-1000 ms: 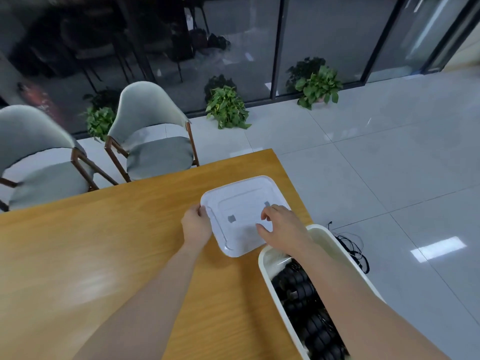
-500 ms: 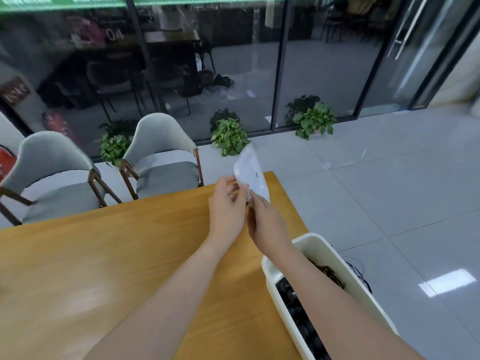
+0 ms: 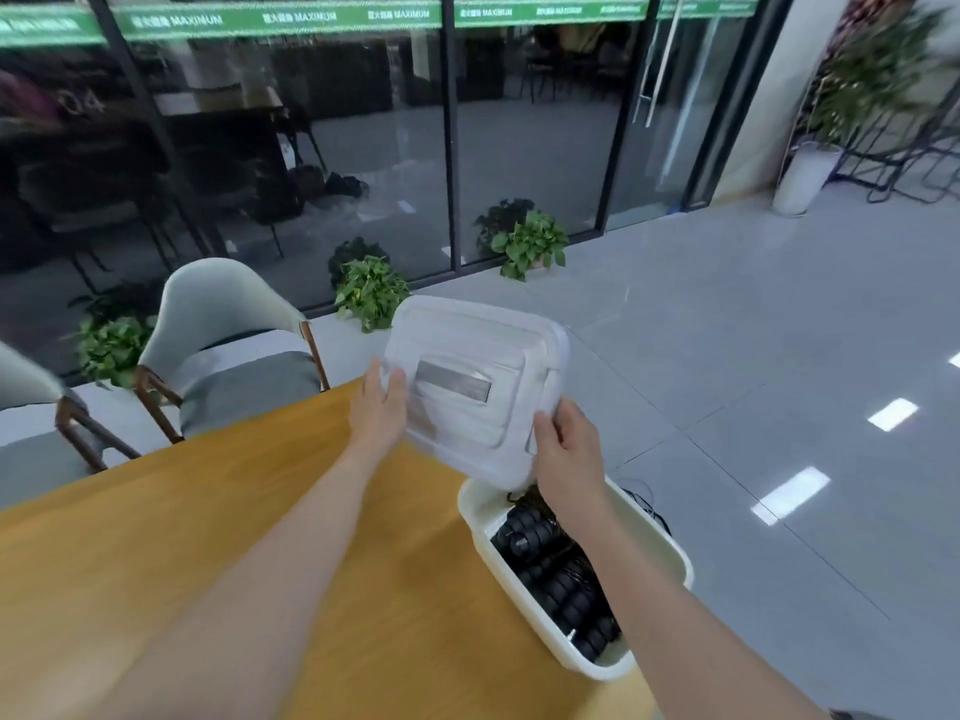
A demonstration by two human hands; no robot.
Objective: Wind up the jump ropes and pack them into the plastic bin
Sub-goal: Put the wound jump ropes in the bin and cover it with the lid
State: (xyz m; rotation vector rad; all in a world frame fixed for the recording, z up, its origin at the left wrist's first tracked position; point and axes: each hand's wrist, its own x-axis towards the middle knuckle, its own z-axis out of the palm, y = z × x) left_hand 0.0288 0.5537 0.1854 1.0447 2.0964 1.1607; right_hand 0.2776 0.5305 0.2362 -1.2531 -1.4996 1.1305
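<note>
While both hands hold it up above the far end of the bin [image 3: 670,550], the lid [image 3: 475,387] tilts in the air over the counter [image 3: 260,537] edge. On its left rim the left hand [image 3: 378,407] grips with the fingers curled round the edge; at its near right corner the right hand [image 3: 569,457] grips likewise. Below, the white bin sits on the counter's right edge, packed with black wound jump ropes [image 3: 558,579]. A grey chair [image 3: 228,345] stands beyond the counter on the left.
</note>
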